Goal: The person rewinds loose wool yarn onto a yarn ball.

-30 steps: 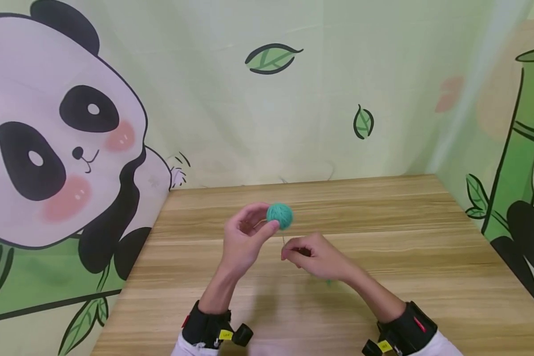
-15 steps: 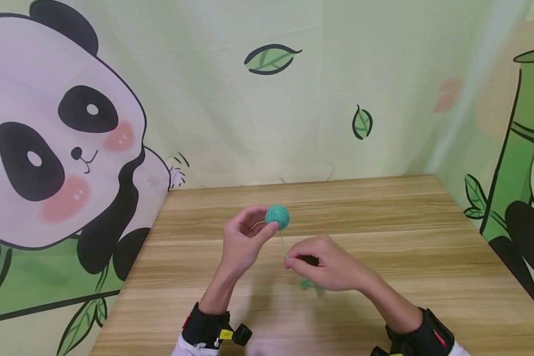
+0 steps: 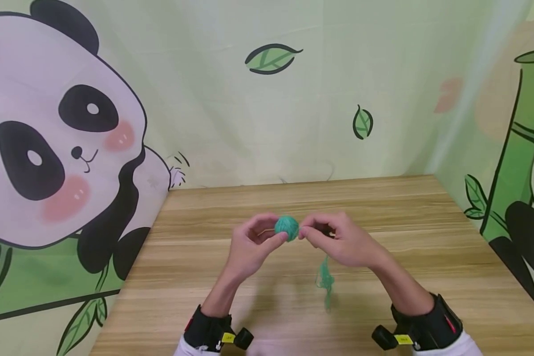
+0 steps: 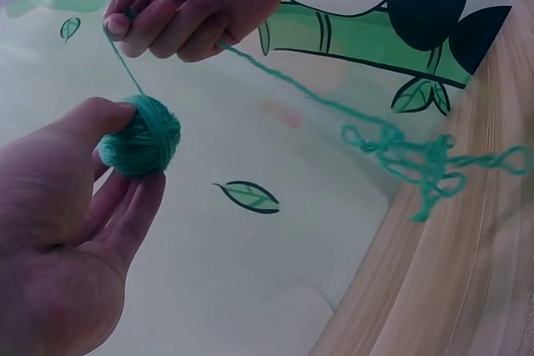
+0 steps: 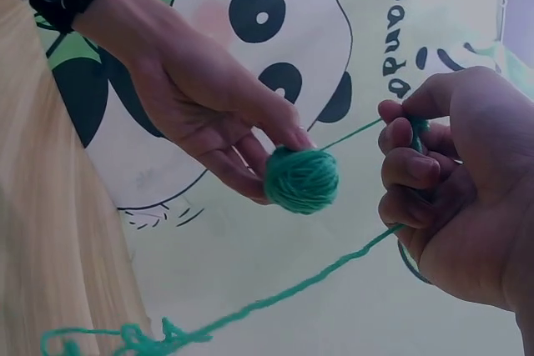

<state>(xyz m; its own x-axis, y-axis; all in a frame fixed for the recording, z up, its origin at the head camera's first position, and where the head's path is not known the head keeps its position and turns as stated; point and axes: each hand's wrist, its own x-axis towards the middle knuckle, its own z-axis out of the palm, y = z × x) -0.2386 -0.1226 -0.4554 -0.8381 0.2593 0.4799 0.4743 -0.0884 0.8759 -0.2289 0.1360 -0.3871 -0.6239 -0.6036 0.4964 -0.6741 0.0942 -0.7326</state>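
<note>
My left hand holds a small teal ball of yarn between thumb and fingertips, above the table. Close on its right, my right hand pinches the yarn strand that leaves the ball; in the wrist views a short taut length spans the gap. More of the strand passes through the curled right fingers and comes out below the palm. From there it runs down to a loose, looped tangle of yarn, which in the head view dangles under the right hand.
A wood-grain table lies below both hands. Behind it hangs a pale green backdrop printed with pandas, leaves and bamboo. Each wrist wears a black strap with a small camera, the left wrist camera and the right wrist camera.
The right hand dipped, then rose and moved right, up beside the ball. The left hand shifted slightly right and down with the ball. The yarn tangle now shows more fully below the right hand.
</note>
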